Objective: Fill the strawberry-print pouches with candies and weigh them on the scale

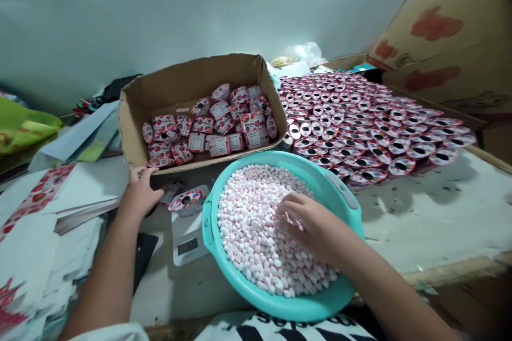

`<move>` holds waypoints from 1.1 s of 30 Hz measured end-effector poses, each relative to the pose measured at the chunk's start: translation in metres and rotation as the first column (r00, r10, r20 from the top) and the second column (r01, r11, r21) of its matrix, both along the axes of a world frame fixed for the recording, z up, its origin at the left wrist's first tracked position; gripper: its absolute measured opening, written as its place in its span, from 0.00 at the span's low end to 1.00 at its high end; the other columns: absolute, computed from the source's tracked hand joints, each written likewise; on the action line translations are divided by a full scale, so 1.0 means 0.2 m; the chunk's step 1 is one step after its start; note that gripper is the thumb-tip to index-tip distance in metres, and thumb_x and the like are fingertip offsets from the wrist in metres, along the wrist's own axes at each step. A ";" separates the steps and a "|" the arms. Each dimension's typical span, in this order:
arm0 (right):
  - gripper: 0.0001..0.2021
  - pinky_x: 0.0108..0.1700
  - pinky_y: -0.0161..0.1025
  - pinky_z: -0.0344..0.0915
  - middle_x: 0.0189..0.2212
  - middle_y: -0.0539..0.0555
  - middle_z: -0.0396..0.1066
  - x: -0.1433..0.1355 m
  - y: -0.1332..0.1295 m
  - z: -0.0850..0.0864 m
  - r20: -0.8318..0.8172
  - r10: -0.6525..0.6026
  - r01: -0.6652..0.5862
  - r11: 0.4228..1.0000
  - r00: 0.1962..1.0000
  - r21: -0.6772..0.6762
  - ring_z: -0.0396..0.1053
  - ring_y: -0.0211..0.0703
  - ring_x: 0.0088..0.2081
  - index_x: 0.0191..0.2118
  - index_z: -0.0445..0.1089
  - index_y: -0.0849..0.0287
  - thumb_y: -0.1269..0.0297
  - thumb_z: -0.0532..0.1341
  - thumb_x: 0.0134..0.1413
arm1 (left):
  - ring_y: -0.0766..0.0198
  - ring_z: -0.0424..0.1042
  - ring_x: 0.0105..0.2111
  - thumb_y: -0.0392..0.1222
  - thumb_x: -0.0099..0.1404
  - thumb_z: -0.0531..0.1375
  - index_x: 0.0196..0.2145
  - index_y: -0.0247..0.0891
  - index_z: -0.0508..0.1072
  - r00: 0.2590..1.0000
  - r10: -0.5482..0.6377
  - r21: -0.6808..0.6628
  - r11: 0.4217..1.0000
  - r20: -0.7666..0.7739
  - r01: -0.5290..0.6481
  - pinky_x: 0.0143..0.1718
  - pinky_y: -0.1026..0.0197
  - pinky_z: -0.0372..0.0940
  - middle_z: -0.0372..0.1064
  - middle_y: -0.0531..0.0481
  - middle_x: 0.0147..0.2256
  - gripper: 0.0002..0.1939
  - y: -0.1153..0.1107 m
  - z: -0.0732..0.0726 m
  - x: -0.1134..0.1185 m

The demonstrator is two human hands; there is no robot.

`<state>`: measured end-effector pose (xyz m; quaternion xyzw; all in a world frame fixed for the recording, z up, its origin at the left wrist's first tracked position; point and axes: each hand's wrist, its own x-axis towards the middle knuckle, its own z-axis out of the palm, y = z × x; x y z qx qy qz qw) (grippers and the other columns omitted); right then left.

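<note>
A turquoise basin (348, 213) holds a heap of small pale pink and white tablet candies (252, 229). My right hand (304, 224) reaches into the heap, fingers curled round some candies; its fingertips are partly hidden. At the front left corner of a cardboard box (192, 82), my left hand (138, 192) has its thumb spread from its bent fingers, with nothing visible in it. Just right of that hand, an oval strawberry-print container (187, 200) rests on a white digital scale (187, 245), whose right side the basin partly covers.
Several filled strawberry-print packs (220, 128) lie in the box. Rows of open-topped oval containers (360, 128) crowd the table's right side. Paper sheets and flat cards (36, 256) are piled at left. A large printed carton (452, 48) stands at far right.
</note>
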<state>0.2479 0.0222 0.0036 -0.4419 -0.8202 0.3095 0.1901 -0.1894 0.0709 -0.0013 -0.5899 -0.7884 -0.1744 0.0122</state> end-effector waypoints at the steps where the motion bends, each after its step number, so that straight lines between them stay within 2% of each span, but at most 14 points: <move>1: 0.07 0.45 0.42 0.65 0.42 0.57 0.69 0.00 0.00 0.00 -0.001 0.002 -0.002 1.000 1.000 -0.012 0.68 0.45 0.43 0.40 0.72 0.57 0.65 0.56 0.63 | 0.44 0.67 0.56 0.47 0.52 0.65 0.58 0.39 0.65 1.000 0.020 0.105 0.994 -0.011 -0.019 0.60 0.45 0.62 0.51 0.36 0.61 0.36 -0.02 -0.03 0.03; 3: 0.08 0.45 0.43 0.66 0.42 0.58 0.69 0.00 0.01 -0.01 0.002 0.010 -0.010 0.999 1.000 -0.039 0.68 0.46 0.43 0.40 0.71 0.57 0.63 0.55 0.65 | 0.49 0.67 0.54 0.49 0.54 0.65 0.62 0.35 0.58 0.991 0.129 0.317 0.940 0.016 -0.128 0.60 0.48 0.63 0.50 0.33 0.61 0.41 -0.07 -0.09 0.06; 4: 0.09 0.45 0.43 0.66 0.42 0.58 0.69 0.01 0.02 -0.01 0.005 0.017 -0.017 0.999 1.000 -0.052 0.69 0.46 0.43 0.40 0.71 0.56 0.62 0.55 0.65 | 0.49 0.67 0.53 0.51 0.56 0.63 0.61 0.32 0.58 0.979 0.198 0.369 0.907 0.049 -0.202 0.59 0.49 0.63 0.53 0.31 0.59 0.39 -0.10 -0.11 0.07; 5: 0.09 0.44 0.44 0.66 0.42 0.58 0.69 0.01 0.02 -0.01 0.008 0.020 -0.019 0.998 1.000 -0.061 0.69 0.46 0.42 0.40 0.71 0.56 0.61 0.54 0.66 | 0.49 0.67 0.52 0.53 0.58 0.61 0.59 0.30 0.60 0.962 0.262 0.360 0.892 0.078 -0.272 0.59 0.49 0.63 0.58 0.32 0.55 0.36 -0.12 -0.13 0.06; 6: 0.10 0.44 0.44 0.67 0.42 0.58 0.69 0.01 0.03 -0.02 0.010 0.022 -0.021 0.998 1.000 -0.067 0.69 0.46 0.42 0.40 0.71 0.56 0.60 0.54 0.66 | 0.47 0.67 0.52 0.54 0.60 0.59 0.55 0.29 0.64 0.946 0.311 0.294 0.899 0.086 -0.323 0.59 0.47 0.62 0.62 0.32 0.51 0.32 -0.14 -0.14 0.05; 8: 0.11 0.44 0.44 0.67 0.42 0.58 0.69 0.01 0.03 -0.02 0.013 0.024 -0.023 0.997 1.000 -0.072 0.69 0.46 0.41 0.40 0.71 0.56 0.59 0.53 0.67 | 0.42 0.65 0.52 0.55 0.61 0.57 0.49 0.29 0.70 0.936 0.347 0.090 0.932 0.053 -0.351 0.58 0.43 0.61 0.64 0.33 0.45 0.27 -0.15 -0.17 0.03; 9: 0.11 0.43 0.44 0.67 0.43 0.58 0.69 0.01 0.04 -0.02 0.018 0.026 -0.025 0.997 1.000 -0.076 0.69 0.46 0.41 0.40 0.71 0.56 0.59 0.52 0.67 | 0.38 0.65 0.52 0.55 0.60 0.57 0.47 0.29 0.73 0.940 0.341 0.002 0.940 0.028 -0.341 0.57 0.41 0.61 0.64 0.32 0.45 0.27 -0.14 -0.18 0.02; 11: 0.12 0.43 0.44 0.67 0.42 0.58 0.69 0.00 0.04 -0.02 0.030 0.031 -0.028 0.996 0.999 -0.088 0.69 0.46 0.41 0.40 0.71 0.56 0.59 0.52 0.67 | 0.32 0.64 0.51 0.57 0.59 0.58 0.44 0.29 0.76 0.944 0.330 -0.088 0.939 -0.025 -0.331 0.55 0.37 0.60 0.62 0.28 0.48 0.28 -0.12 -0.21 0.00; 14: 0.12 0.43 0.44 0.67 0.41 0.57 0.69 0.00 0.04 -0.01 0.034 0.030 -0.027 0.994 0.999 -0.107 0.69 0.45 0.41 0.40 0.70 0.56 0.59 0.52 0.67 | 0.28 0.62 0.51 0.58 0.60 0.55 0.41 0.28 0.78 0.943 0.324 -0.104 0.938 -0.077 -0.331 0.52 0.35 0.60 0.60 0.25 0.49 0.29 -0.08 -0.25 0.01; 19: 0.10 0.44 0.44 0.66 0.41 0.57 0.69 -0.01 0.04 0.01 0.021 0.031 -0.029 0.995 0.999 -0.095 0.69 0.45 0.41 0.39 0.70 0.57 0.62 0.53 0.66 | 0.31 0.65 0.49 0.54 0.60 0.55 0.36 0.30 0.77 0.952 0.300 -0.051 0.951 -0.060 -0.303 0.53 0.35 0.60 0.64 0.26 0.43 0.23 -0.09 -0.27 0.02; 23: 0.09 0.45 0.43 0.66 0.40 0.57 0.69 -0.02 0.04 0.02 0.001 0.024 -0.024 0.997 1.000 -0.072 0.69 0.45 0.42 0.39 0.71 0.57 0.63 0.54 0.66 | 0.41 0.69 0.47 0.47 0.61 0.52 0.35 0.36 0.73 0.977 0.212 0.033 0.977 -0.025 -0.212 0.52 0.42 0.63 0.68 0.34 0.38 0.14 -0.11 -0.23 -0.01; 27: 0.08 0.43 0.42 0.66 0.40 0.57 0.69 -0.01 0.03 0.02 -0.016 0.016 -0.017 0.998 1.000 -0.054 0.69 0.45 0.41 0.39 0.71 0.56 0.64 0.55 0.65 | 0.50 0.71 0.44 0.41 0.60 0.51 0.30 0.41 0.67 1.000 0.004 0.077 0.997 -0.005 -0.003 0.51 0.52 0.66 0.71 0.42 0.37 0.06 -0.13 -0.23 -0.02; 30: 0.08 0.43 0.43 0.67 0.40 0.57 0.69 -0.01 0.02 0.03 -0.015 0.019 -0.020 0.999 1.000 -0.042 0.70 0.45 0.41 0.38 0.71 0.57 0.65 0.55 0.64 | 0.52 0.72 0.45 0.41 0.60 0.51 0.28 0.42 0.66 0.993 -0.119 0.091 0.989 -0.013 0.120 0.52 0.54 0.66 0.72 0.42 0.39 0.06 -0.15 -0.23 0.00; 33: 0.08 0.44 0.44 0.67 0.40 0.57 0.69 0.00 0.02 0.02 -0.016 0.018 -0.018 0.999 1.000 -0.033 0.70 0.46 0.42 0.38 0.71 0.57 0.65 0.55 0.64 | 0.52 0.71 0.49 0.44 0.61 0.54 0.34 0.40 0.70 0.986 -0.155 0.264 0.950 -0.057 0.165 0.57 0.52 0.64 0.72 0.40 0.45 0.07 -0.19 -0.16 0.00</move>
